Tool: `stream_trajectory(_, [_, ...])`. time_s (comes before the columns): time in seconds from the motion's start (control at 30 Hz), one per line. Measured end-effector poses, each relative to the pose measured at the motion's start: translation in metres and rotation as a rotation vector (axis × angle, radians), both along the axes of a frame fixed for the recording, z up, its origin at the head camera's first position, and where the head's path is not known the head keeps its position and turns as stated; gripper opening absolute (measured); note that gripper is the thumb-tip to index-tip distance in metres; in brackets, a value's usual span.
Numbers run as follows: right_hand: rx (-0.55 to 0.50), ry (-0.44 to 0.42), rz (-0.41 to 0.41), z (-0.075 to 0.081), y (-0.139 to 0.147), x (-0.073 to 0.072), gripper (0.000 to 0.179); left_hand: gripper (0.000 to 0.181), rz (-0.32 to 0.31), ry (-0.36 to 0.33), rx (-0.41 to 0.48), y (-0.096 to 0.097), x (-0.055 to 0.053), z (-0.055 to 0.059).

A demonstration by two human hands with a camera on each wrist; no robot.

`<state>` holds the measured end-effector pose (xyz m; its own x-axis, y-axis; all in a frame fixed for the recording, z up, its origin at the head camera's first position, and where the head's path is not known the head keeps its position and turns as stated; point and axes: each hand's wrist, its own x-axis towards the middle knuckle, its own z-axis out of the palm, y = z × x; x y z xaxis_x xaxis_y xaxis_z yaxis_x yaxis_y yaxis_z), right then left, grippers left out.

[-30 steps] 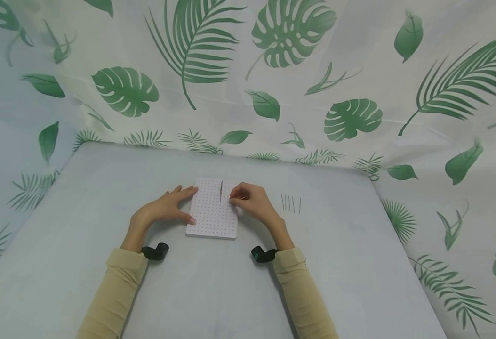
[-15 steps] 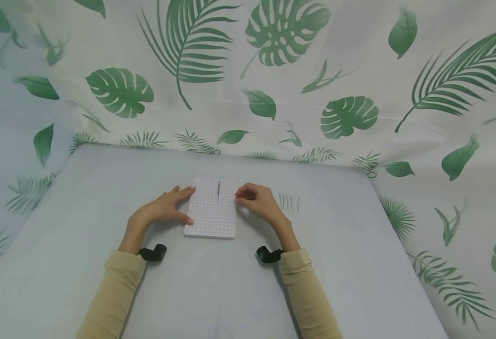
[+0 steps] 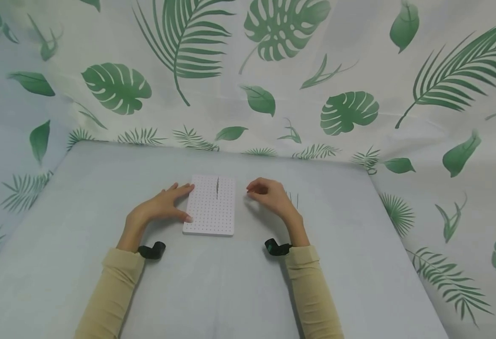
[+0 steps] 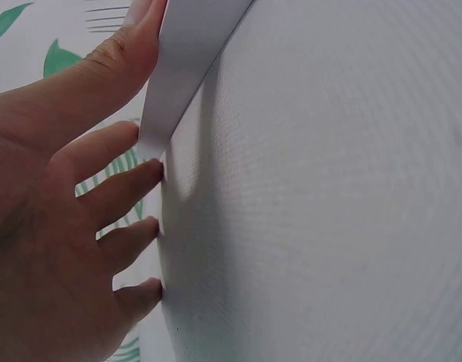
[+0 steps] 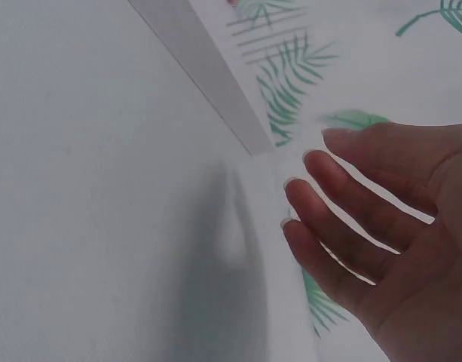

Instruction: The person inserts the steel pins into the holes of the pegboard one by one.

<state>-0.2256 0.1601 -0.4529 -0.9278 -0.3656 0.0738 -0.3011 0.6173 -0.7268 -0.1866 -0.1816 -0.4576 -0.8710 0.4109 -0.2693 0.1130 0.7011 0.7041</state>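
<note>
A white pegboard (image 3: 210,216) with rows of small holes lies flat on the table. Several thin dark metal pins (image 3: 217,188) stand in a line in its upper part; in the right wrist view these pins (image 5: 268,36) show from the side. My left hand (image 3: 159,207) rests at the board's left side with fingers spread, thumb and index finger touching its edge. In the left wrist view, the other fingertips (image 4: 151,226) reach the table. To the right of the board hovers my right hand (image 3: 271,195), its fingers loosely bent, with nothing seen between them.
More thin pins (image 3: 297,201) lie on the white table (image 3: 222,282) beyond my right hand, which partly covers them. A leaf-patterned cloth (image 3: 214,108) hangs behind the table and along its sides.
My right hand has moved away from the board to the right, and now hides part of the loose pins. My left hand has stayed at the board's left edge.
</note>
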Motion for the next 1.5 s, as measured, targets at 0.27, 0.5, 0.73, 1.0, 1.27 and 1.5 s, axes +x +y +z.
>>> stream_trajectory(0.27, [0.025, -0.041, -0.011, 0.004, 0.015, -0.002, 0.021, 0.100, 0.006, -0.004, -0.006, -0.001, 0.001, 0.001])
stream_trajectory(0.5, [0.039, -0.051, -0.075, 0.009, 0.036, -0.002, 0.023, 0.100, 0.004, 0.000, -0.002, -0.001, -0.002, 0.000])
stream_trajectory(0.73, [0.037, -0.073, -0.141, 0.012, 0.060, -0.002, 0.025, 0.102, 0.012, -0.012, -0.008, -0.001, -0.001, 0.001])
stream_trajectory(1.0, [0.076, -0.101, -0.201, 0.012, 0.081, -0.001, 0.028, 0.103, 0.009, -0.013, -0.001, 0.000, 0.002, 0.004])
stream_trajectory(1.27, [0.082, -0.128, -0.264, 0.010, 0.105, 0.004, 0.032, 0.102, 0.010, -0.017, -0.003, 0.001, 0.001, 0.001])
stream_trajectory(1.5, [0.103, -0.183, -0.297, 0.006, 0.127, 0.007, 0.033, 0.102, 0.010, -0.013, -0.002, 0.002, 0.001, 0.000])
